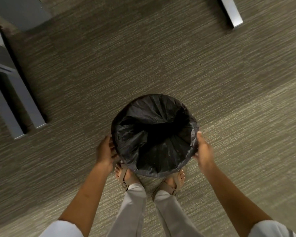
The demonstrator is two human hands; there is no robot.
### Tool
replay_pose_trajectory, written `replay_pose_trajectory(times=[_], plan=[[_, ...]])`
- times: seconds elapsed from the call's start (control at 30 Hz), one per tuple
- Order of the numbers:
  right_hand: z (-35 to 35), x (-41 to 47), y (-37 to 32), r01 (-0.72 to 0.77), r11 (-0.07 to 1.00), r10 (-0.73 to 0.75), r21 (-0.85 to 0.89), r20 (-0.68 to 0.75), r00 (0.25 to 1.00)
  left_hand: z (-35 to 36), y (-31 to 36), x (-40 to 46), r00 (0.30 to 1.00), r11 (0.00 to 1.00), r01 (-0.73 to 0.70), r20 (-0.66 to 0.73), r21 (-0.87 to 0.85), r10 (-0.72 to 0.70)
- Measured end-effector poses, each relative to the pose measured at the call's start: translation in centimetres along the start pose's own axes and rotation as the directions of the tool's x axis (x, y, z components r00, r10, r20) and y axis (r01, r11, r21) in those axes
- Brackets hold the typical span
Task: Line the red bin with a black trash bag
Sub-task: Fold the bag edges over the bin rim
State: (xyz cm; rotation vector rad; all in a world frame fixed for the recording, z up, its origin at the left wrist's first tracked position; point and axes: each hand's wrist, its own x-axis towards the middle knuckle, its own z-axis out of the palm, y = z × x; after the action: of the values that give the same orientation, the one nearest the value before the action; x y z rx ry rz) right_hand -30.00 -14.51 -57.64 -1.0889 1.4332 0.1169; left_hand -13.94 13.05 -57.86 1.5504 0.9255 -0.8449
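Observation:
The black trash bag (154,134) is spread open over a round bin standing on the carpet just in front of my feet. Its edge is folded over the rim and down the outside, so none of the bin's red shows. The bag's inside sags in creases toward a dark middle. My left hand (106,151) is at the bin's left side, fingers against the folded-over plastic. My right hand (203,149), slightly blurred, grips the bag's edge at the right rim, thumb on top.
Grey-brown carpet (161,57) surrounds the bin. Grey metal furniture legs (22,103) stand at the left, a dark panel (20,11) lies at the top left, and another metal leg (231,12) is at the top right. My sandalled feet (125,175) touch the bin's near side.

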Motion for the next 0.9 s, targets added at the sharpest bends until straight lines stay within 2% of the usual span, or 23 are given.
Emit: replay_pose_trajectory(times=[0.1,0.17,0.27,0.37,0.43,0.5,0.57,0.67,0.77,0.9], plan=[[0.7,-0.3,0.9,-0.036,0.999,0.036,-0.011,0.043,0.998,0.2,-0.8,-0.5,0.998,0.999,0.036,0.056,-0.014,-0.035],[0.8,-0.1,1.1,-0.043,0.995,0.036,0.092,0.085,0.996,0.2,-1.1,-0.3,0.994,0.998,0.049,0.095,-0.037,-0.045],[0.6,0.2,0.5,-0.153,0.948,0.089,0.279,0.228,0.969,0.3,-1.1,0.1,0.986,0.992,0.102,0.143,-0.079,-0.09],[0.3,-0.1,-0.4,-0.218,0.913,0.109,0.344,0.31,0.944,0.6,-1.0,0.5,0.989,0.995,0.091,0.117,-0.038,-0.086],[0.4,-0.5,-0.6,-0.226,0.926,0.149,0.303,0.258,0.955,0.7,-1.2,0.5,0.993,0.996,0.082,0.091,-0.016,-0.08],[0.2,-0.9,-0.4,-0.201,0.957,0.176,0.208,0.131,0.976,0.6,-1.4,0.5,0.993,0.997,0.077,0.089,-0.005,-0.076],[0.0,-1.5,0.0,-0.156,0.975,0.15,0.16,0.048,0.987,0.4,-1.5,0.6,0.996,0.999,0.049,0.08,0.019,-0.051],[-0.3,-3.0,0.9,-0.126,0.979,0.123,0.163,0.025,0.992,-0.3,-1.8,0.6,0.998,0.999,0.025,0.063,0.022,-0.026],[-0.5,-3.7,2.1,-0.141,0.989,0.142,0.049,-0.003,0.99,-0.7,-1.8,0.8,0.998,0.998,0.041,0.044,-0.037,-0.039],[0.6,-3.9,3.7,-0.18,0.984,0.179,-0.001,0.073,0.981,-0.4,-1.2,0.9,0.997,0.998,0.051,0.057,-0.038,-0.049]])
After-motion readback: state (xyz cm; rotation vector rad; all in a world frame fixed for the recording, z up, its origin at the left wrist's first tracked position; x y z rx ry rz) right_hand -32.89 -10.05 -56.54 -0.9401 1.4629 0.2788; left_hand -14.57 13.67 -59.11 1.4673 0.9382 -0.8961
